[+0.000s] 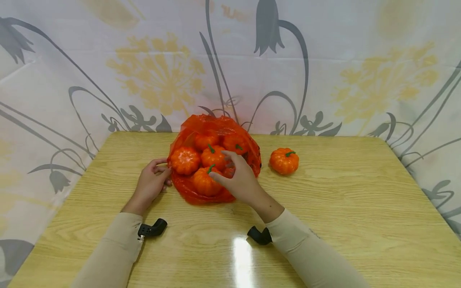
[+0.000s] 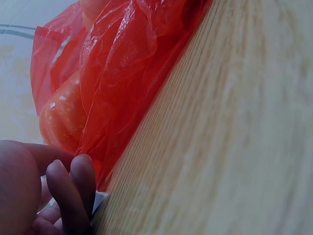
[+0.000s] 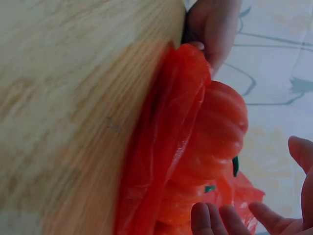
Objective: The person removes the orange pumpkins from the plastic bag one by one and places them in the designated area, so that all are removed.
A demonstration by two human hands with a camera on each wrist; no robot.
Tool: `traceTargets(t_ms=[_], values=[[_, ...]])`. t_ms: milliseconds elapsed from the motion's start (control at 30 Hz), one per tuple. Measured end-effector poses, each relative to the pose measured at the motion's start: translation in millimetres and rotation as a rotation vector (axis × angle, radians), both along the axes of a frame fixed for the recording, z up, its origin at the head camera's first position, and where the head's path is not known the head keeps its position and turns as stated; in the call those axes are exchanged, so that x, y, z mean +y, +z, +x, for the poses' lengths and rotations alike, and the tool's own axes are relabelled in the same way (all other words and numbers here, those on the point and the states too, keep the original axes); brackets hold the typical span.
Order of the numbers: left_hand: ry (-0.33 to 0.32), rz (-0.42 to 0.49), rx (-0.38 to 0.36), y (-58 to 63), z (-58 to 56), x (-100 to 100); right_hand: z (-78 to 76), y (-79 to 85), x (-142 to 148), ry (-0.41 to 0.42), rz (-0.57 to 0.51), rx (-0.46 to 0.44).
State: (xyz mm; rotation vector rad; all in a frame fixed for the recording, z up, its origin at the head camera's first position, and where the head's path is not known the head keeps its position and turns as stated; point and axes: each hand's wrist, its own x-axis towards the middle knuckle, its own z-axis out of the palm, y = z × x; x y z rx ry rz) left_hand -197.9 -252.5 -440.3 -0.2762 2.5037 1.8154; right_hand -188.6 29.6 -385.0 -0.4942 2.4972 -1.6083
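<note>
A crinkled red plastic bag lies spread on the table with its mouth facing up. Several small orange pumpkins with green stems sit inside it, among them a front pumpkin and one turned base up. At the bag's left rim my left hand pinches the plastic between thumb and fingers; the left wrist view shows the film running to those fingertips. Over the bag's right side hovers my right hand, fingers spread and gently bent, with nothing held. A single pumpkin lies outside, right of the bag.
The wood-grain table reaches back to a flower-patterned curtain. Black wrist-worn devices stick out from both sleeves. Light glares off the table's front.
</note>
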Motion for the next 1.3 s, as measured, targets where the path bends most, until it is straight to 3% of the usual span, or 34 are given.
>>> traceTargets(t_ms=[633, 1300], values=[[-0.002, -0.019, -0.002, 0.9, 0.1, 0.8, -2.7, -18.1, -1.0, 0.128, 0.160, -0.020], [-0.004, -0.027, 0.004, 0.3, 0.3, 0.3, -2.4, -24.6, -1.4, 0.172, 0.288, -0.033]])
